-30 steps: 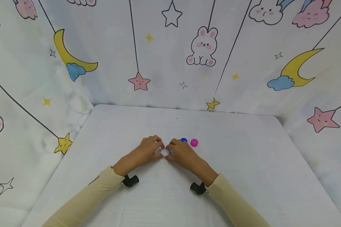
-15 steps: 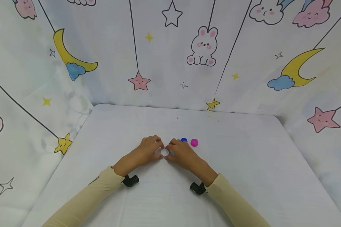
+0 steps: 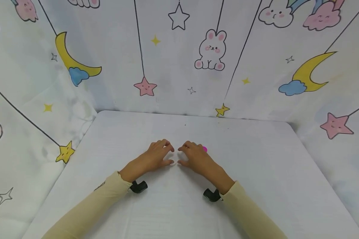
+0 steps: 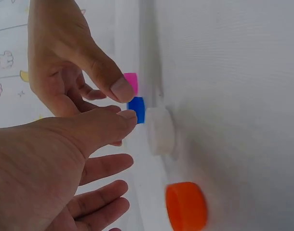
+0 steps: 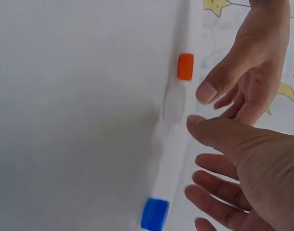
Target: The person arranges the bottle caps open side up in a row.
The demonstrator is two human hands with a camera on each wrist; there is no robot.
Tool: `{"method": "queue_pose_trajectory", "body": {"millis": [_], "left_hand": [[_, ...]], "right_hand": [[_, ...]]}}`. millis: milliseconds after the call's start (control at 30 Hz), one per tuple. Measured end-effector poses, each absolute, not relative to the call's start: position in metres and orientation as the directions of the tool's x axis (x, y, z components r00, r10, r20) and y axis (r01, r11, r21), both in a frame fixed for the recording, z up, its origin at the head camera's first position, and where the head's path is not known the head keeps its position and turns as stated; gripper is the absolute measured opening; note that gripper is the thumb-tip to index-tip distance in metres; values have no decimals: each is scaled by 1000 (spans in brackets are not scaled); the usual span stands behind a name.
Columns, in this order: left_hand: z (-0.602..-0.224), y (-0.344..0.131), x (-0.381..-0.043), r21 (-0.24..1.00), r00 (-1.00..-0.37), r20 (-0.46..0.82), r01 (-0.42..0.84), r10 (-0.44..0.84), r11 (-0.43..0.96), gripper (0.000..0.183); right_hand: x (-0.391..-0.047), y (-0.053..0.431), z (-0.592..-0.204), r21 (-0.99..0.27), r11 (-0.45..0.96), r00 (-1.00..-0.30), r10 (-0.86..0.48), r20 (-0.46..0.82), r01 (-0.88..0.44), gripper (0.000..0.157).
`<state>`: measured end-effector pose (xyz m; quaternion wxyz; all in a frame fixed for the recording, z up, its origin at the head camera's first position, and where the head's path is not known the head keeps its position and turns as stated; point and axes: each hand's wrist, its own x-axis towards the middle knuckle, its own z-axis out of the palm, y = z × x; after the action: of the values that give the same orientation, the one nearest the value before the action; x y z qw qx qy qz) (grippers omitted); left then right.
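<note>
A whitish, cloudy bottle cap (image 4: 160, 131) sits on the white table below and between my two hands. My left hand (image 3: 155, 156) is held just over it on the left, thumb and fingers spread and holding nothing. Across a narrow gap, my right hand (image 3: 199, 158) faces it with its fingers likewise relaxed. An orange cap (image 4: 186, 206), its hollow side showing in the left wrist view, lies beneath my left hand and is hidden in the head view. Under my right hand is a blue cap (image 5: 154, 214). Beyond it, a pink cap (image 3: 204, 149) peeks out past the knuckles.
The white tabletop (image 3: 173, 205) spreads around the hands. A cloth backdrop (image 3: 113, 49) printed with moons, stars and a rabbit rises along its back and sides. Black wrist cameras (image 3: 139, 187) hang under both sleeves.
Both hands, earlier closed around the white cap with fingertips together, have come off it and lifted. A gap now separates them, and the right hand covers the blue cap in the head view.
</note>
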<state>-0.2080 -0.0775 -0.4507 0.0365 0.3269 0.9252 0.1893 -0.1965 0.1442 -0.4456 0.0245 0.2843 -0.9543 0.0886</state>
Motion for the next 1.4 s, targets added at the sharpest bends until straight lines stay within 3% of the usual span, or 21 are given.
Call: {"method": "queue_pose_trajectory", "body": {"millis": [400, 667, 1033, 1400], "left_hand": [[-439, -53, -229, 368, -777, 38, 596, 629, 714, 43], [-441, -31, -245, 343, -754, 36, 625, 656, 701, 40], [-447, -9, -257, 350, -775, -63, 573, 629, 741, 40], [-453, -3, -262, 351, -768, -44, 586, 638, 730, 31]], "right_hand": [[-214, 166, -438, -206, 878, -900, -434, 35, -431, 53], [-221, 178, -443, -194, 877, -897, -440, 42, -440, 51], [-221, 186, -448, -184, 882, -899, -436, 36, -434, 46], [-222, 187, -448, -184, 889, -906, -421, 32, -420, 40]]}}
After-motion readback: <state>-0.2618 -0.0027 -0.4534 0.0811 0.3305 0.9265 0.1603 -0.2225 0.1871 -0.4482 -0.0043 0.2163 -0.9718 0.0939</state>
